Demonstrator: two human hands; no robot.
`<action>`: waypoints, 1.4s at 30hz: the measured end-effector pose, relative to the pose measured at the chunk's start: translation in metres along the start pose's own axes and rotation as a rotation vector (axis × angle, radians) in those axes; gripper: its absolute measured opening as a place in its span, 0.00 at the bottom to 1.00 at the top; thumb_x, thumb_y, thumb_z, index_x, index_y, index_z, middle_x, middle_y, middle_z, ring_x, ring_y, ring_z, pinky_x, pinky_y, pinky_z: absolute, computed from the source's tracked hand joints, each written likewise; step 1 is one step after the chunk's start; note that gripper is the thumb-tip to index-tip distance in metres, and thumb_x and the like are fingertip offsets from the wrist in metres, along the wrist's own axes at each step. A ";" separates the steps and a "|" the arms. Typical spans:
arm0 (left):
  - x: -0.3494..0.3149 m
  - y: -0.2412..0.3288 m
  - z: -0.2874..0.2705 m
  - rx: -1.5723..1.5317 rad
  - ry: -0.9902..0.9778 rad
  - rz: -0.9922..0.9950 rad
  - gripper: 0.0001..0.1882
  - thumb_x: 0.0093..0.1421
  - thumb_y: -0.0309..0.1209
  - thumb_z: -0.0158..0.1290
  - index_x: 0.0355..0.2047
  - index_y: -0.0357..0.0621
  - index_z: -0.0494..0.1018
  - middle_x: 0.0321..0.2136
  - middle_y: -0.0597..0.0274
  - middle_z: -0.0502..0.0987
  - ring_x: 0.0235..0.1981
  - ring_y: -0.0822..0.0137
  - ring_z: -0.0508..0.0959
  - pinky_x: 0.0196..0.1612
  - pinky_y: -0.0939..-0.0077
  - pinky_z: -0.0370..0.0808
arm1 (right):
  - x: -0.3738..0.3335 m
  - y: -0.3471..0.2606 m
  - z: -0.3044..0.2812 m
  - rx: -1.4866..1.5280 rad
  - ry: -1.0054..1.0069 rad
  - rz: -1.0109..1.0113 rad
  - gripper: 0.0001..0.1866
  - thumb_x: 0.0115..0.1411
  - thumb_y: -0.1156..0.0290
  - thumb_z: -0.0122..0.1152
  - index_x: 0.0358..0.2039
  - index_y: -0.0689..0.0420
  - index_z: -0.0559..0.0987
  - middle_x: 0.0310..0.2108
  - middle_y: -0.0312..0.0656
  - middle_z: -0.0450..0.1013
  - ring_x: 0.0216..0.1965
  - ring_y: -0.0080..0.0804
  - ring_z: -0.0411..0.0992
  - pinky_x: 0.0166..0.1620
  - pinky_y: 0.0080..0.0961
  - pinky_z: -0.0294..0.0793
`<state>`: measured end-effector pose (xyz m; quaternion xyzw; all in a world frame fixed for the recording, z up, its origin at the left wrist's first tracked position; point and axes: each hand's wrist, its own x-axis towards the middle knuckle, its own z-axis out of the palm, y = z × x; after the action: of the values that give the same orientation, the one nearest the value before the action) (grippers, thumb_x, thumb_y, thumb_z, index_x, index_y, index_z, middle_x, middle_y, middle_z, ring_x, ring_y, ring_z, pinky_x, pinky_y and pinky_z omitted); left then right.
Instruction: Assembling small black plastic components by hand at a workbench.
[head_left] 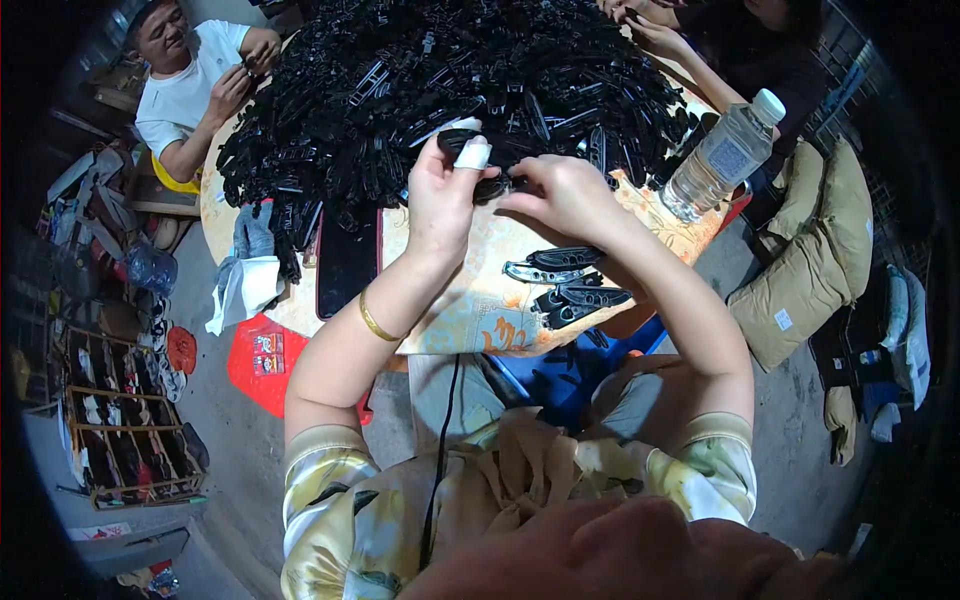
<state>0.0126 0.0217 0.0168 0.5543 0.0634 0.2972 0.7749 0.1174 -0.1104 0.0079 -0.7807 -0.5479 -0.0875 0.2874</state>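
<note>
My left hand [446, 190], with a white wrap on one fingertip and a gold bangle on the wrist, and my right hand [565, 195] meet over the table's near side. Together they grip a small black plastic part [492, 186]; another black piece [457, 139] shows above my left fingers. Just beyond them lies a big heap of black plastic parts [450, 80]. A few finished-looking black and silver pieces [565, 280] lie on the patterned cloth [470, 310] under my right forearm.
A clear water bottle [722, 155] stands at the table's right edge. A black phone [345, 262] and a white rag [243, 290] lie at the left. One person sits at the far left, another at the far right. A shoe rack [120, 420] stands on the floor.
</note>
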 end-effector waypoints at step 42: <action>-0.019 -0.007 0.015 -0.125 -0.366 -0.462 0.18 0.56 0.19 0.53 0.48 0.37 0.66 0.42 0.52 0.75 0.39 0.66 0.78 0.43 0.74 0.79 | -0.058 -0.017 -0.044 -0.194 0.344 -0.384 0.12 0.45 0.81 0.63 0.33 0.59 0.76 0.31 0.42 0.74 0.30 0.37 0.73 0.32 0.28 0.74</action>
<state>0.0066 -0.0022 0.0122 0.5207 0.0286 0.0114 0.8532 0.0876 -0.1772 0.0238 -0.6601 -0.6181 -0.3236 0.2784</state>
